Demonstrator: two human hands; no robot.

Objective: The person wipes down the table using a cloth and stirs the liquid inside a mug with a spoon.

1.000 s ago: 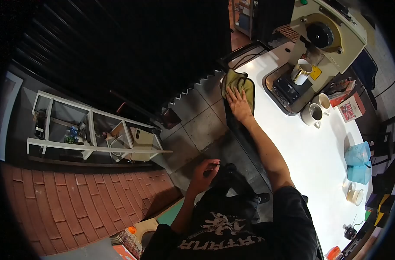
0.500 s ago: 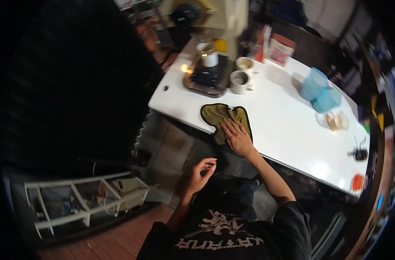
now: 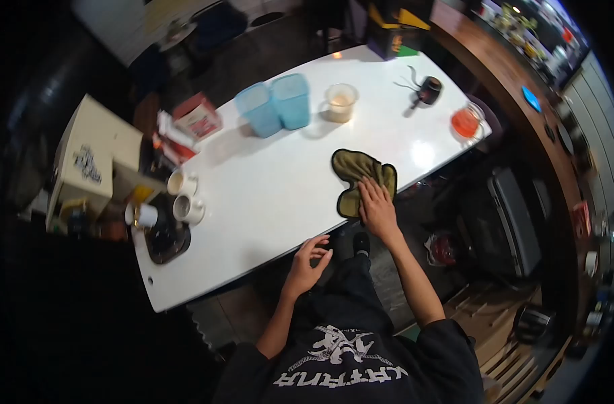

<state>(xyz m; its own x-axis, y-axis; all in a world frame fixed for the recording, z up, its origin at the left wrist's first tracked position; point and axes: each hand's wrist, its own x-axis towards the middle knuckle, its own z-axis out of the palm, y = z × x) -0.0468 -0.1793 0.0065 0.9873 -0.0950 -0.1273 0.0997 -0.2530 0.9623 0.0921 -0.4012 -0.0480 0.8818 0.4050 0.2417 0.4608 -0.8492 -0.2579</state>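
My right hand (image 3: 377, 207) lies flat with its fingers stretched on an olive-green cloth (image 3: 354, 165) with a dark border. The cloth is spread, slightly bunched, at the near edge of the white table (image 3: 280, 188). My left hand (image 3: 309, 265) hovers just off that near edge, fingers apart and lightly curled, with nothing in it. Beyond the cloth stands a clear pitcher (image 3: 340, 102) with something pale inside. Two blue translucent containers (image 3: 292, 101) stand side by side to its left.
Two mugs (image 3: 188, 209) and a metal cup (image 3: 145, 216) on a dark scale are near the cream-coloured machine (image 3: 88, 161) at left. A red-and-white box (image 3: 198, 117) is behind them. A black kettle (image 3: 429, 90) and an orange-red item (image 3: 465, 122) stand at right.
My view has turned, and my right hand and the cloth have moved along the near edge away from the machine, towards the kettle end. My left hand stays empty near my body.
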